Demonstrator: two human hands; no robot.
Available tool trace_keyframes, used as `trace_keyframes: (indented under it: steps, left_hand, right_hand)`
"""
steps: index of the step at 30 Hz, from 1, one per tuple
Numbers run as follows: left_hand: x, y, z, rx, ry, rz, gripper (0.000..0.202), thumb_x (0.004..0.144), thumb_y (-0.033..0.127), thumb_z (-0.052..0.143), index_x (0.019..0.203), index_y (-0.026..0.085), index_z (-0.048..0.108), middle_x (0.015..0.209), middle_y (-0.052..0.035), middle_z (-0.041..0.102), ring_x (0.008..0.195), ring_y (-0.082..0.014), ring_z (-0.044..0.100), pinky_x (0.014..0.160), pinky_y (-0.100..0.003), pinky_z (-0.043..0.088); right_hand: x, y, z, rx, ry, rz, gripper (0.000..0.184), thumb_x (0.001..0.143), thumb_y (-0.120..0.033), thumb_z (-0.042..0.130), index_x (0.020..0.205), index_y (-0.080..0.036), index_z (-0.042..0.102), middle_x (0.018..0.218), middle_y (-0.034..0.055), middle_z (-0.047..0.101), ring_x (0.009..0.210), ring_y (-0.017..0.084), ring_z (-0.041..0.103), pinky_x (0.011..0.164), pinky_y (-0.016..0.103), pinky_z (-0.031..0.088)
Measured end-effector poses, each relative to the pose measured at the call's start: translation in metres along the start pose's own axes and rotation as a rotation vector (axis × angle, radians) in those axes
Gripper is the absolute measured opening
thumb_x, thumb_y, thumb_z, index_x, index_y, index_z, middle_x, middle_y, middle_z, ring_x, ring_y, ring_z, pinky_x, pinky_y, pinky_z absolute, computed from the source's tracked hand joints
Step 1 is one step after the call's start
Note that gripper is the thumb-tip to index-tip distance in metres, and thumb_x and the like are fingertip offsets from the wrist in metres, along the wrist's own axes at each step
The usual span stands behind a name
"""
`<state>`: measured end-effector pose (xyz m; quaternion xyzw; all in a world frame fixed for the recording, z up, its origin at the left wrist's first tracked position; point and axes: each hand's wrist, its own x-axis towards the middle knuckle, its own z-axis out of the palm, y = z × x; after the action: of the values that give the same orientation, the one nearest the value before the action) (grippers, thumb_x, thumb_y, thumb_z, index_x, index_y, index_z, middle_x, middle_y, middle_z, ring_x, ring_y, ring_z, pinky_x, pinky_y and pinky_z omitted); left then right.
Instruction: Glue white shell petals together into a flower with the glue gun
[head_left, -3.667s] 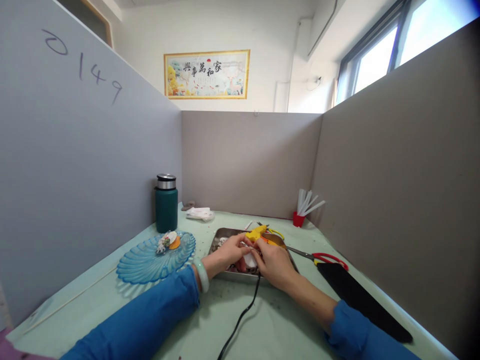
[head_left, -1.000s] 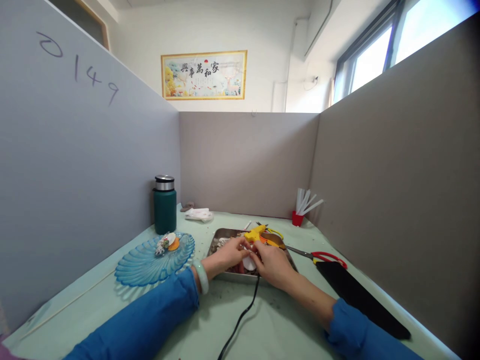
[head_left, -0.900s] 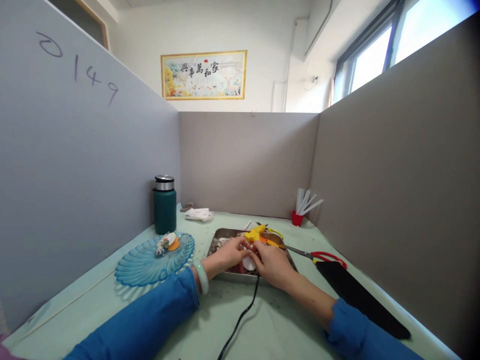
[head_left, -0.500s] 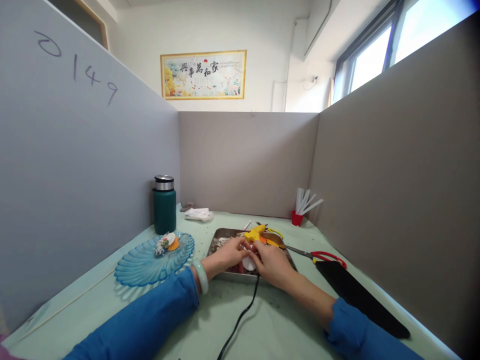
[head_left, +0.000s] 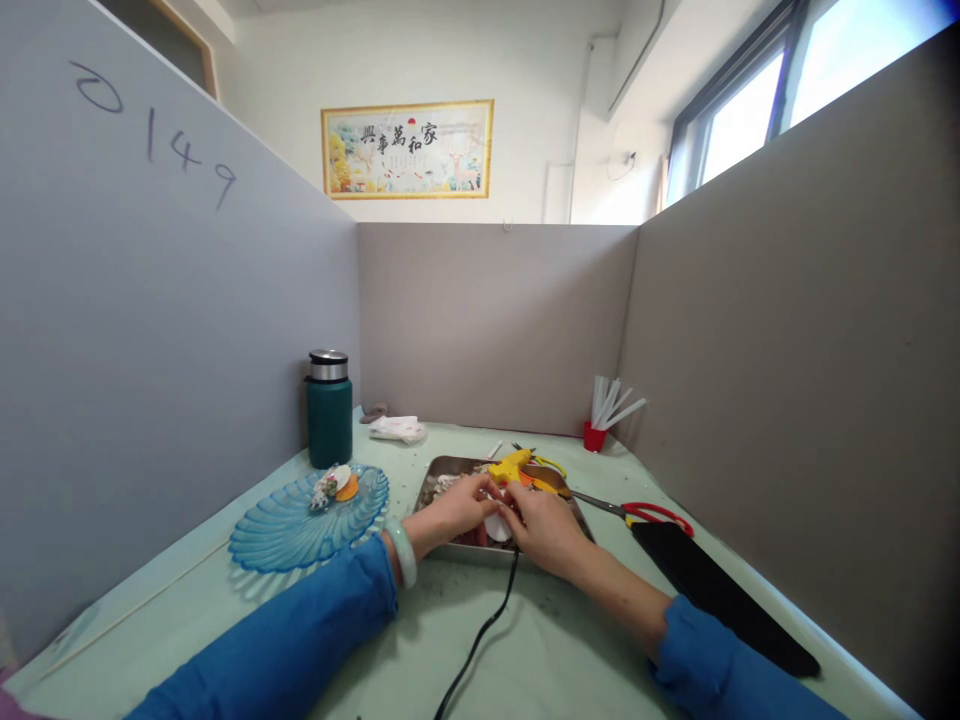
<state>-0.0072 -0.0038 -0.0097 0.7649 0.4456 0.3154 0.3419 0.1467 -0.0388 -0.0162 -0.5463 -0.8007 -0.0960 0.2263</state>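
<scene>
Over a metal tray [head_left: 469, 553], my left hand [head_left: 463, 507] and my right hand [head_left: 546, 522] meet with fingertips pinched together. Whatever they pinch is small and mostly hidden by the fingers. Below them in the tray lies a white shell-like piece [head_left: 498, 527], among several small shell-like bits. A yellow glue gun [head_left: 511, 468] rests at the tray's far side, just beyond my fingers. From the tray's near edge a black cord [head_left: 486, 628] runs toward me.
On the left, a blue scalloped glass plate [head_left: 289, 540] bears a small shell cluster [head_left: 334, 487]. Behind it stands a green bottle [head_left: 329, 415]. Red-handled scissors [head_left: 652, 514], a black flat strip [head_left: 720, 595] and a red cup [head_left: 595, 437] of white sticks are on the right. Partitions enclose the table.
</scene>
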Motion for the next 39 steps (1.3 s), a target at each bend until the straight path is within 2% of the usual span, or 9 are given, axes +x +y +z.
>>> trace_keyframes:
  steps: [5,12,39]
  left_hand:
    - [0.0029,-0.0039,0.0008,0.0,0.005,0.007,0.015,0.07,0.022,0.052,0.084,0.015,0.055,0.058,0.0017,0.052,0.049,-0.0101,0.046,0.049,-0.02,0.036]
    - [0.005,-0.0059,-0.0002,0.058,0.036,0.07,0.016,0.068,0.022,0.052,0.081,0.013,0.058,0.073,-0.0021,0.057,0.064,-0.0125,0.05,0.058,-0.021,0.039]
    - [0.0031,-0.0031,-0.0001,0.096,0.022,0.039,0.019,0.069,0.024,0.05,0.084,0.013,0.057,0.071,-0.0019,0.057,0.063,-0.0132,0.051,0.058,-0.022,0.04]
  right_hand:
    - [0.0001,0.0002,-0.0004,-0.001,-0.014,0.011,0.03,0.087,-0.042,0.031,0.089,-0.02,0.052,0.078,0.0055,0.062,0.075,0.017,0.057,0.06,0.024,0.028]
    - [0.0005,0.0009,0.001,-0.008,-0.009,0.009,0.029,0.087,-0.041,0.031,0.089,-0.02,0.052,0.077,0.0049,0.062,0.075,0.017,0.057,0.059,0.025,0.027]
    - [0.0018,0.0036,0.0049,0.025,-0.006,-0.001,0.029,0.087,-0.042,0.031,0.087,-0.021,0.051,0.078,0.0047,0.061,0.075,0.017,0.056,0.06,0.024,0.028]
